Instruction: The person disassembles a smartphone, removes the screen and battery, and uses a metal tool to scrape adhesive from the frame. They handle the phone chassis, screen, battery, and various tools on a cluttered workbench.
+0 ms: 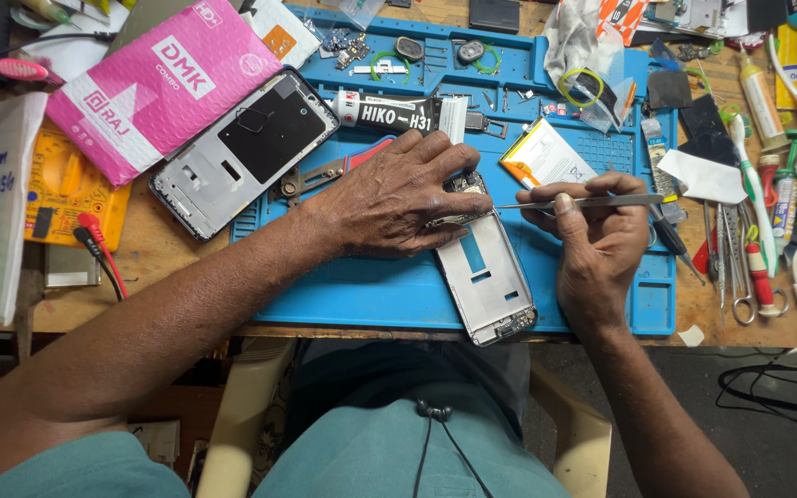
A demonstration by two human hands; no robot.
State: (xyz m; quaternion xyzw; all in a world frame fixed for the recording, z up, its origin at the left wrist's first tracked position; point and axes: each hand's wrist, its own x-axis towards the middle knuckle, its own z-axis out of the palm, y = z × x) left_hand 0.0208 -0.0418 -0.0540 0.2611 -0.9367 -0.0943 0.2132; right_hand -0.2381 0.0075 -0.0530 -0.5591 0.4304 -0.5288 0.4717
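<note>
Opened phone frame (488, 281) pressed flat on blue repair mat (371, 290) by left hand (398, 198), fingers spread; metal tweezers (592, 200) pinched in right hand (597, 235), tips aimed at frame's upper end

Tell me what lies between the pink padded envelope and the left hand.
In the head view, an opened phone frame with a dark panel lies tilted between the pink envelope and the left hand, partly on the blue mat.
</note>
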